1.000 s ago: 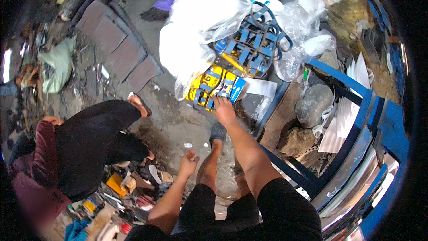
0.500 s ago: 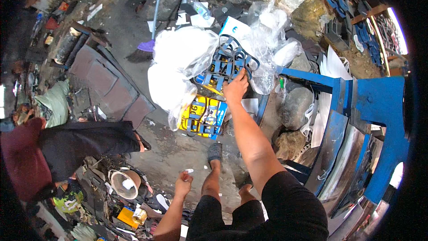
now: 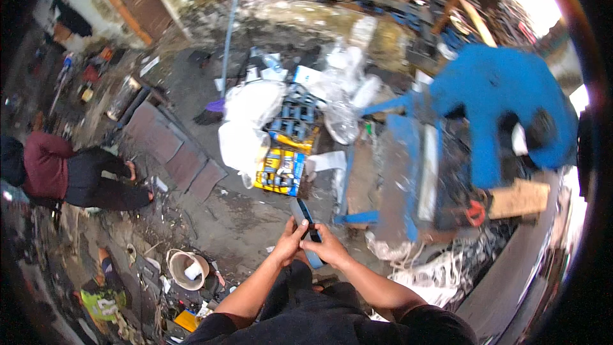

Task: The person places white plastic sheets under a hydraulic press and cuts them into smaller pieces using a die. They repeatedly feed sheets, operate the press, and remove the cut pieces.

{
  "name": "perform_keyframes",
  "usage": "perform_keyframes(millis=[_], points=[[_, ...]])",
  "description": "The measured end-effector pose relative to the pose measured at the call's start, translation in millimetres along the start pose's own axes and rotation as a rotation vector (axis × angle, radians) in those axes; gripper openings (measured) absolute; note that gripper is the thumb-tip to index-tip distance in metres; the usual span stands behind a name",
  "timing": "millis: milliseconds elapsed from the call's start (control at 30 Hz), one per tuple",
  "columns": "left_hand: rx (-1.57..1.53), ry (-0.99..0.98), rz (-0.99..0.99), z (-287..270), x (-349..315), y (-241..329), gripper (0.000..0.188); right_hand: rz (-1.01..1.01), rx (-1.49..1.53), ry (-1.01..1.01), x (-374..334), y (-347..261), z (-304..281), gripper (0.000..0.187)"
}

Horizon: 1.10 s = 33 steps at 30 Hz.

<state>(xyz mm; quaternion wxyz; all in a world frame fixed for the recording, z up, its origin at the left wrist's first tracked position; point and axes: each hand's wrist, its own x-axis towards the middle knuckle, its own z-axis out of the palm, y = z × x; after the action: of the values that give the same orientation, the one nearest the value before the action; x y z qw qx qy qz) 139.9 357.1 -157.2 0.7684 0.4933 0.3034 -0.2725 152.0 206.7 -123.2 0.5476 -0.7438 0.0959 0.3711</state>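
Note:
In front of my body both hands are closed around a long, slim grey-blue piece with a dark face, shaped like a sandal sole (image 3: 299, 207). My left hand (image 3: 288, 243) grips it from the left, with the thumb across it. My right hand (image 3: 328, 246) holds its right side lower down, thumb inward. Just beyond lies a yellow-and-blue printed sheet or pack (image 3: 281, 171) with dark strapped pieces on it. Behind that is a pile of grey-blue strapped pieces (image 3: 297, 112), apart from my hands.
White plastic bags (image 3: 244, 129) and clear plastic (image 3: 341, 112) flank the pile. At right stands a large blue metal machine (image 3: 491, 89). A pale bucket (image 3: 203, 267) is at lower left. Another person in a maroon top (image 3: 46, 163) bends at far left. Flat brown sheets (image 3: 167, 144) lie on the floor.
My right hand has drawn back from the strapped pile to my front. My left hand has come up beside it, and both now hold the sole-shaped piece. The view has shifted.

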Motion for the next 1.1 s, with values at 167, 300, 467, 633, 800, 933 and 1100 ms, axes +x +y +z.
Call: perform_keyframes(millis=[167, 300, 467, 633, 800, 933, 1100], points=[[0.135, -0.397, -0.145, 106.0, -69.3, -83.6, 0.060, -0.184, -0.112, 0.247, -157.9, 79.3, -58.7, 0.073], [0.144, -0.619, -0.385, 189.5, -121.2, -124.5, 0.045, -0.251, -0.145, 0.444, -291.1, 134.0, -113.2, 0.051], [0.629, -0.924, -0.534, 270.5, -157.3, -173.0, 0.054, -0.279, -0.726, 0.648, -396.2, 192.1, -162.5, 0.080], [0.898, -1.145, -0.682, 339.0, -150.9, -182.1, 0.091, -0.223, -0.911, 0.605, -433.7, 227.8, -210.8, 0.072], [0.149, -1.351, -0.951, 404.2, -124.5, -162.7, 0.101, -0.136, -0.347, 0.712, -445.5, 256.8, -270.6, 0.060], [0.330, -1.073, -0.529, 468.0, -115.3, -169.6, 0.089, -0.127, -0.164, 1.050, -429.3, 281.8, -307.0, 0.066], [0.393, -0.927, -0.236, 546.5, -107.0, -167.3, 0.049, -0.091, 0.176, 1.188, -390.5, 261.4, -393.2, 0.052]])
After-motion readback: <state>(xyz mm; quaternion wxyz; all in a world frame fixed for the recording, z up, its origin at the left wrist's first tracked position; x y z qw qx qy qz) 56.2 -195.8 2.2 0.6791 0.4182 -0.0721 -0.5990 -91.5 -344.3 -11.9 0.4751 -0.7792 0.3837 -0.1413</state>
